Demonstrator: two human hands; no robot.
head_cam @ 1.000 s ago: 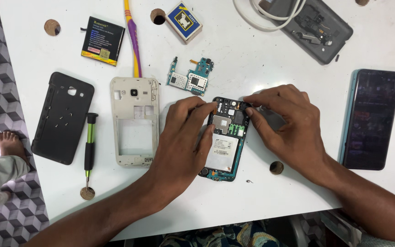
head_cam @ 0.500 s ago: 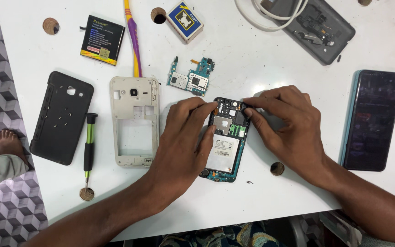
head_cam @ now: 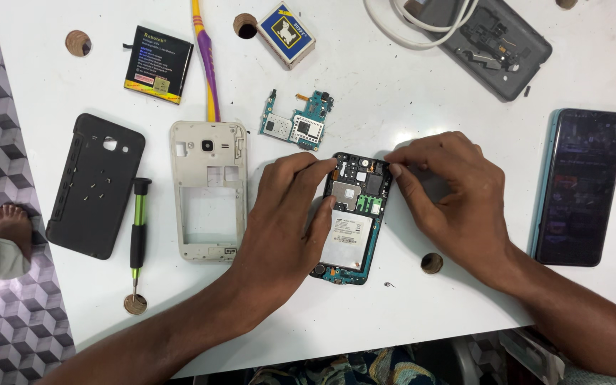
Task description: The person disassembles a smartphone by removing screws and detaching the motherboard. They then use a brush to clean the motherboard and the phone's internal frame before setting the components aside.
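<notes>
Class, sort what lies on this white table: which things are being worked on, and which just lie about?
In hand: left hand, right hand, opened teal-framed phone body.

Lying about: black back cover, white mid-frame, green-handled screwdriver, loose circuit board, black battery, dark-screened phone.

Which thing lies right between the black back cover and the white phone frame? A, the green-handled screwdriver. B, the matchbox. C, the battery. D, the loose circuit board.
A: the green-handled screwdriver lies upright in the gap between the black back cover and the white phone frame.

Opened phone body (head_cam: pixel 354 221), circuitry and silver shield exposed, lies flat on the table.
</notes>
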